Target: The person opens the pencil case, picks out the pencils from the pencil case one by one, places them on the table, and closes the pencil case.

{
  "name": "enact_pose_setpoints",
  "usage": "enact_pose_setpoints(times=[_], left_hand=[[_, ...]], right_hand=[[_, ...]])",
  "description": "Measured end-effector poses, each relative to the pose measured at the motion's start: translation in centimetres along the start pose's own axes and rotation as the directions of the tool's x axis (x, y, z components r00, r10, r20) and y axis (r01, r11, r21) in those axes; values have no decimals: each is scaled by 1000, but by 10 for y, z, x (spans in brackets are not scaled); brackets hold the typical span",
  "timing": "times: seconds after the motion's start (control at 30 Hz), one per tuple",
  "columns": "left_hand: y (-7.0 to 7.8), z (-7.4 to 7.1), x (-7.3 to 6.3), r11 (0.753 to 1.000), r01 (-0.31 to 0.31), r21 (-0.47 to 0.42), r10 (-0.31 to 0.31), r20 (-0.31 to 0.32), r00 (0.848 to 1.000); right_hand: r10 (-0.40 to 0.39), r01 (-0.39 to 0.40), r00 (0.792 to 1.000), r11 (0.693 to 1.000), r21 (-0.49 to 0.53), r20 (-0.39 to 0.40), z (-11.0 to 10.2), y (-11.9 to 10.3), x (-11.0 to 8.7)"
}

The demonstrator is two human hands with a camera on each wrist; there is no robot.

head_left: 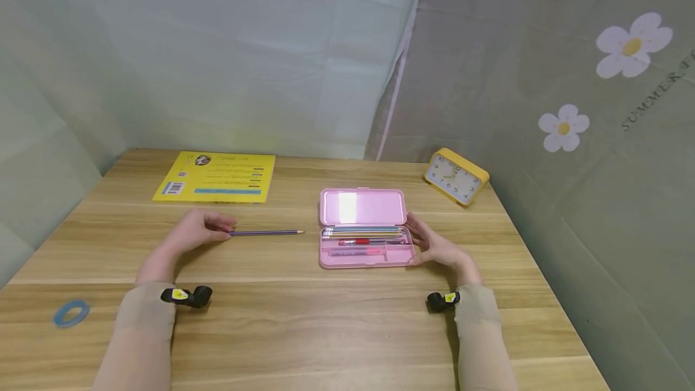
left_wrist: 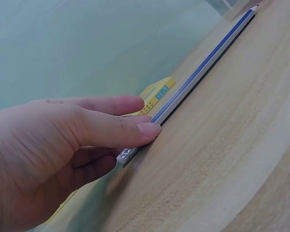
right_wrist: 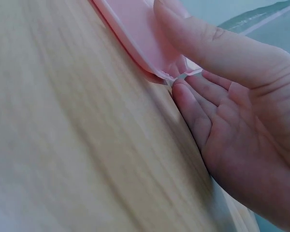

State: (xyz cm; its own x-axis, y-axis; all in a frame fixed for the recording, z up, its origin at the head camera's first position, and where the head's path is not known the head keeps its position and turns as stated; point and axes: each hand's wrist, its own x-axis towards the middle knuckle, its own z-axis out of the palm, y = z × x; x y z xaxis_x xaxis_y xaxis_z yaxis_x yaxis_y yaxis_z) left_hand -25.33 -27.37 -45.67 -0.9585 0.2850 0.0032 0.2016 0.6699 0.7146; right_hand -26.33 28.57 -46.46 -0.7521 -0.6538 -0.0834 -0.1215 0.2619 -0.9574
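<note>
A blue-and-white striped pencil (head_left: 268, 233) lies level above or on the wooden table, its sharpened tip toward the right. My left hand (head_left: 198, 231) pinches it near its blunt end, between thumb and fingers, as the left wrist view shows. To the right is an open pink pencil case (head_left: 382, 209), lid folded back. Inside are several pencils (head_left: 361, 230), a red-and-clear pen (head_left: 354, 241) and a clear pinkish pen-like item (head_left: 355, 252). My right hand (head_left: 440, 249) holds the case's right end, thumb at the front corner and fingers around the hinge side.
Behind the left hand lies a yellow book (head_left: 228, 177). A yellow alarm clock (head_left: 457, 177) stands at the back right. A blue ring of tape (head_left: 72, 314) is at the front left. Curtains (head_left: 260, 59) hang along the table's back and sides.
</note>
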Motion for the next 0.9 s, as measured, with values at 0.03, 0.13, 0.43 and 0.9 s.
enact_pose_setpoints(times=[0.03,0.13,0.43,0.9], left_hand=[[0,0,0,1000,2,0,-2,0,1000],[-1,-1,-1,1000,7,-3,-7,2,1000],[0,-2,-3,1000,17,-7,-17,4,1000],[20,-4,-1,1000,27,-15,-27,-3,1000]], right_hand=[[-2,2,1000,1000,4,1,0,0,0],[-5,5,1000,1000,12,8,0,0,1],[-25,25,1000,991,132,-1,-2,3,1],[-11,12,1000,987,159,-10,-3,3,-5]])
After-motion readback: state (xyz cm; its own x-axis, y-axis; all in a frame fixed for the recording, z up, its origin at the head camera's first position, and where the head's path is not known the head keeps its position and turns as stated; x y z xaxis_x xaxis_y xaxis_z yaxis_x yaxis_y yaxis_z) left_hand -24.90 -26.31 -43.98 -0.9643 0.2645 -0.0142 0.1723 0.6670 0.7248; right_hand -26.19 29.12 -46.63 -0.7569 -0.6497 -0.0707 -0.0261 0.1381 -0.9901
